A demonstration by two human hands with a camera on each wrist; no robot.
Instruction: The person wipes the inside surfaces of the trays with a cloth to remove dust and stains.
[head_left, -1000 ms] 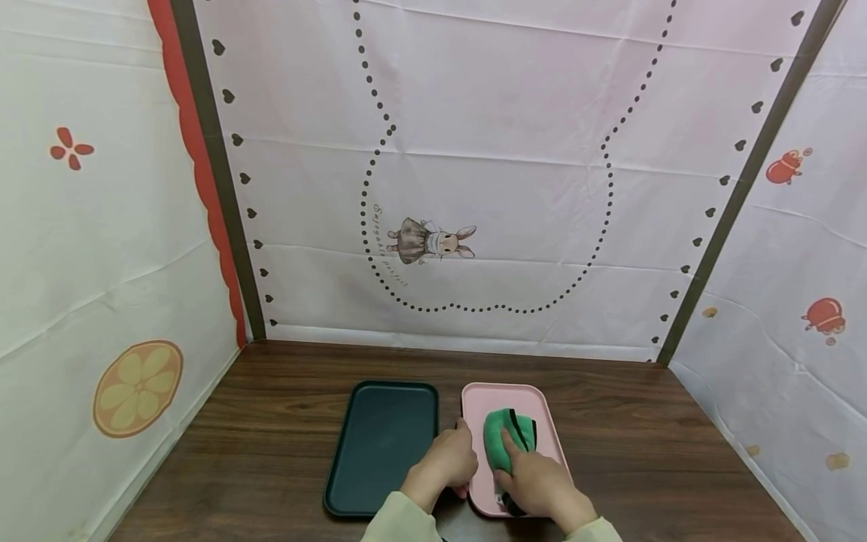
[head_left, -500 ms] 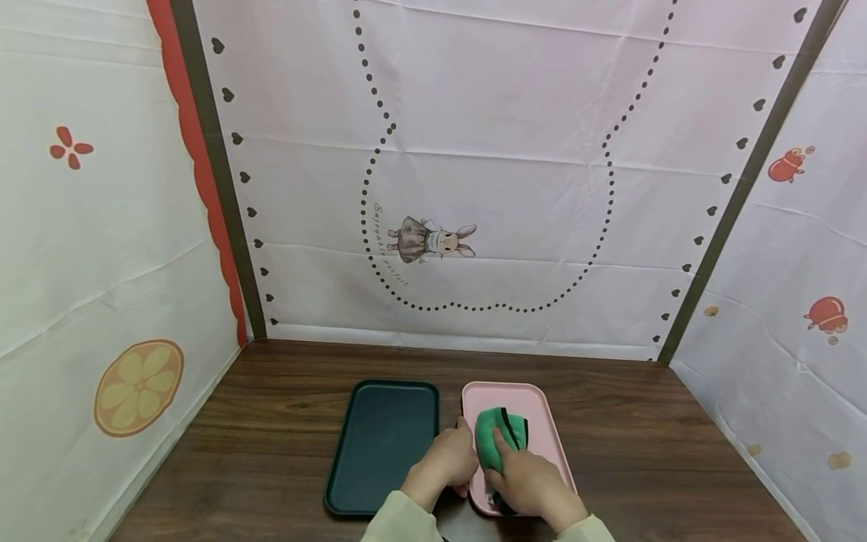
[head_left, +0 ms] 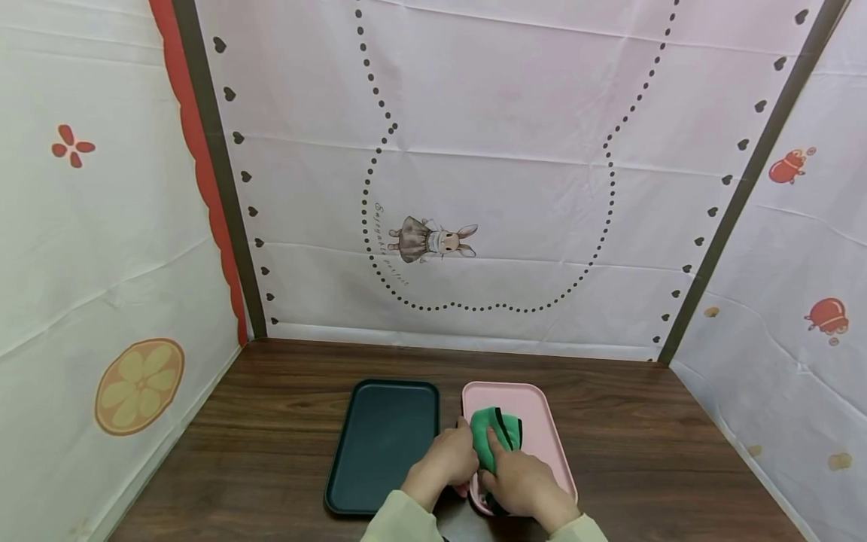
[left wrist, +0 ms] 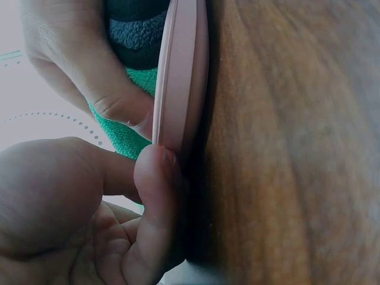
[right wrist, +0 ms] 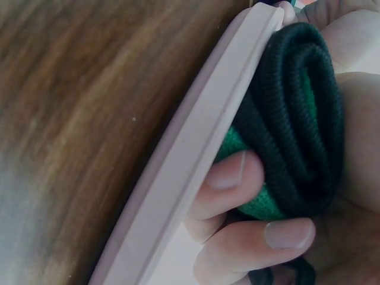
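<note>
A folded green towel (head_left: 484,429) with black edging lies on the pink tray (head_left: 542,433), toward its left side. My right hand (head_left: 524,482) grips the towel from above, one finger stretched along its top. In the right wrist view the dark folded end of the towel (right wrist: 297,124) sits in the palm, fingertips curled by it near the tray's rim. My left hand (head_left: 450,458) pinches the left rim of the tray, and the left wrist view has its fingertips at the tray wall (left wrist: 178,83). Part of the towel is hidden under the right hand.
A dark green tray (head_left: 386,444) lies to the left of the pink one, close beside my left hand. Both rest on a brown wooden table (head_left: 643,444). Printed white cloth walls (head_left: 494,188) enclose the table at the back and both sides.
My right hand has slid the towel to the left across the pink tray, up to its left side near my left hand. The left hand and both trays have stayed in place.
</note>
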